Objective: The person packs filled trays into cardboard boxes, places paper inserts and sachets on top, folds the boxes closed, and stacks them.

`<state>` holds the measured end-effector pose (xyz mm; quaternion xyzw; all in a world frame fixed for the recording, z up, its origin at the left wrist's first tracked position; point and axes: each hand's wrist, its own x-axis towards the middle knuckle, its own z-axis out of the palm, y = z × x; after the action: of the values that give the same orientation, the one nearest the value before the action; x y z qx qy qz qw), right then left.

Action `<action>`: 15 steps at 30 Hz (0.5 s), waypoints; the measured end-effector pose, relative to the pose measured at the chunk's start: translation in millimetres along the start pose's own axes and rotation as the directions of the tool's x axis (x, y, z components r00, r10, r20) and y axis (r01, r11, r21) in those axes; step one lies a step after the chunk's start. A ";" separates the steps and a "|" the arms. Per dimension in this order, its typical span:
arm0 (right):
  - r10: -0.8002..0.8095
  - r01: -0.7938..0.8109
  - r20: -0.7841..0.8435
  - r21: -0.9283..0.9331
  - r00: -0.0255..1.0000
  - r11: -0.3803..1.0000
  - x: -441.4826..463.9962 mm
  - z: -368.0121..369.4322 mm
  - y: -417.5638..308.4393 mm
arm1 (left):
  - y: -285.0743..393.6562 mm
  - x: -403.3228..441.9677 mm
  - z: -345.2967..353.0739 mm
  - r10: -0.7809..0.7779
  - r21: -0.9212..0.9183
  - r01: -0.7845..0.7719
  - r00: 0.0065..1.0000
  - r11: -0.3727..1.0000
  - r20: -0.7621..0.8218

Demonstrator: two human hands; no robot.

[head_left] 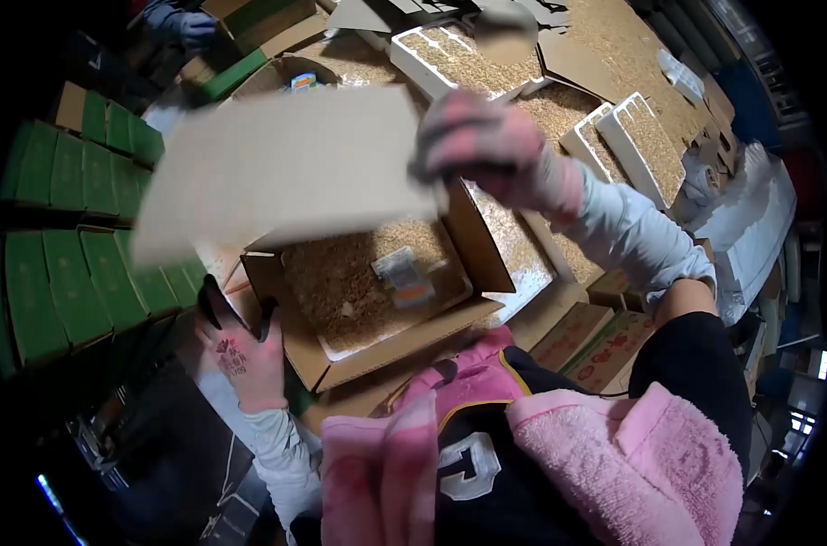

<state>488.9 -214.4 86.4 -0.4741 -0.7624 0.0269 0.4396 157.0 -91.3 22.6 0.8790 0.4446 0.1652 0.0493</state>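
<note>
My right hand (pixel 486 146), in a pink glove with dark fingertips, is closed on the right edge of a flat cardboard sheet (pixel 286 159). Motion blurs both somewhat. The sheet is held over the back of an open cardboard box (pixel 486 241) and hides part of it. Inside the box lies a white tray filled with brown grainy flakes (pixel 327 282), with a printed packet (pixel 402 278) on top. My left hand (pixel 240 355), gloved alike, has its fingers spread beside the box's left corner; whether it touches the cardboard I cannot tell.
Green cartons (pixel 76 264) are stacked at the left. Loose flakes cover the work surface (pixel 604 36), with white trays of flakes (pixel 645 146) at the back and right. Folded printed cartons (pixel 582 341) lie at the right. Another person's gloved hand (pixel 195 29) shows at the top left.
</note>
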 end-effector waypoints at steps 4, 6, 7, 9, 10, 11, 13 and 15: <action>-0.156 0.266 0.682 -0.058 0.715 0.962 -54.8 47.5 -12.1 | -25.7 -21.5 14.3 0.042 -0.460 0.009 0.994 0.888 0.100; 0.138 0.239 0.890 -0.261 0.435 0.935 -73.9 70.9 -14.6 | -14.7 -16.2 17.7 -0.063 -0.496 0.100 0.994 0.863 0.092; 0.293 0.257 0.919 -0.360 0.265 0.897 -79.6 78.9 -15.2 | -14.8 -15.3 21.8 -0.040 -0.442 0.050 0.999 0.896 0.031; 0.247 0.113 0.891 -0.310 0.381 0.944 -94.4 80.4 -25.3 | -17.3 -14.8 19.7 -0.063 -0.626 0.152 0.985 0.764 0.162; 0.252 0.170 0.856 -0.360 0.451 0.917 -80.7 67.8 -42.5 | -20.7 -9.7 19.0 -0.060 -0.700 0.203 0.973 0.685 0.224; 0.154 0.095 0.705 -0.301 0.693 0.949 -68.1 53.6 -53.6 | -29.3 -12.9 19.6 -0.094 -0.816 0.226 0.974 0.532 0.208; 0.321 -0.340 0.220 0.052 0.921 0.939 -65.7 21.0 -67.1 | -49.2 -27.1 4.5 -0.184 -0.925 0.347 0.930 0.157 0.318; 0.762 -0.666 0.092 0.561 0.640 0.492 -102.5 -3.7 -57.2 | -57.1 -33.5 6.5 -0.300 -0.924 0.372 0.874 -0.093 0.382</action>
<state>468.3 -323.7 48.7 -0.6011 -0.4136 0.3832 0.5663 97.1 -83.4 -5.1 0.4503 0.4025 0.3856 0.6975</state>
